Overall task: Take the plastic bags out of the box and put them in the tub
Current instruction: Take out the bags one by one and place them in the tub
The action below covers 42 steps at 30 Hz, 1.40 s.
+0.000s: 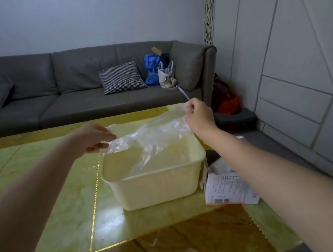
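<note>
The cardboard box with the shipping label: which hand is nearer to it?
Right. The right hand pinches the plastic bag above the tub's far right corner, on the cardboard box's side. The left hand holds the bag's other end, beyond the tub.

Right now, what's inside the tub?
The tub looks bare inside; a clear plastic bag, pinched by the left hand and right hand, hangs over it, blurring the far floor.

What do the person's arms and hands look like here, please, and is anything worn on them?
Both forearms are bare, with no sleeves in view. The left hand and right hand wear no gloves, and no watch, bracelet or ring shows on wrists or fingers.
</note>
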Each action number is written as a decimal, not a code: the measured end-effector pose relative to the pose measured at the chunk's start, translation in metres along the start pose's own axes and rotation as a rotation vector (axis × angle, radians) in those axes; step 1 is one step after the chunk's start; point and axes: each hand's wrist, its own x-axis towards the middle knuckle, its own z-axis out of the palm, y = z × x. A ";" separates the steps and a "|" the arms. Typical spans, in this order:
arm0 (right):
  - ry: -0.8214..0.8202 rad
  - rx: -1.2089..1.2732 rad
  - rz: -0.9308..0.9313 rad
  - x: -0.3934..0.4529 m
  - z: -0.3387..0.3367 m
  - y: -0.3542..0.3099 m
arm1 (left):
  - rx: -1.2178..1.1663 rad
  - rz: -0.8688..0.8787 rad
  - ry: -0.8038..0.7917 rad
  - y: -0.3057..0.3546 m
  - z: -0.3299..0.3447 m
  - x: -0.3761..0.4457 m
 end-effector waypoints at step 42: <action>-0.878 -1.269 -0.019 -0.010 -0.074 -0.026 | 0.412 0.736 -0.186 0.066 0.131 -0.032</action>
